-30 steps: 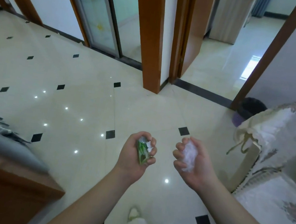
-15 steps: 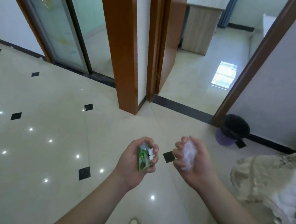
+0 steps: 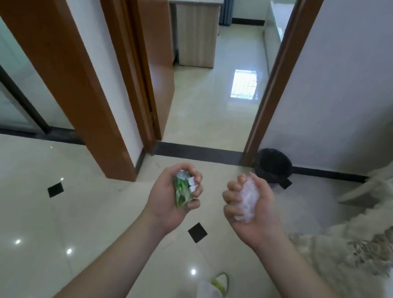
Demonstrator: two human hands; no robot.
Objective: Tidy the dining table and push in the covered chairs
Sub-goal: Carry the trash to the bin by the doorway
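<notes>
Green-and-white crumpled plastic wrapper (image 3: 182,189) sits in the left hand (image 3: 171,197), whose fingers curl tight around it. The right hand (image 3: 253,208) grips a scrunched clear plastic wad (image 3: 247,202) the same way. Both hover over glossy cream floor tiles (image 3: 29,200), near a black-lined waste bin (image 3: 273,165) against the wall. A fabric-covered chair (image 3: 367,245) stands at the right.
</notes>
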